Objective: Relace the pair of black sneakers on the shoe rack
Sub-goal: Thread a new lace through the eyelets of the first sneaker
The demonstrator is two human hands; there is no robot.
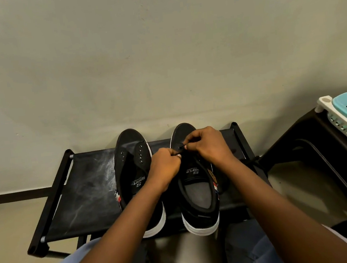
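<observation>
Forearms reach forward from the bottom edge, and both hands meet over the front of the right sneaker (198, 195). The left hand (165, 164) is curled, thumb and fingertips pinching a black shoelace (180, 150). The right hand (210, 146) is curled too, pinching the same shoelace beside an eyelet. Black lace on black upper is hard to trace, and the hands hide most of that shoe's eyelets. The left sneaker (133, 169) stands just left of the left hand, eyelets bare, heel partly behind the forearm. Both sneakers stand on the shoe rack (85, 194) beneath the hands. Right of the right hand, a basket (335, 114), cut off by the frame, sits on a dark stool (294, 153).
</observation>
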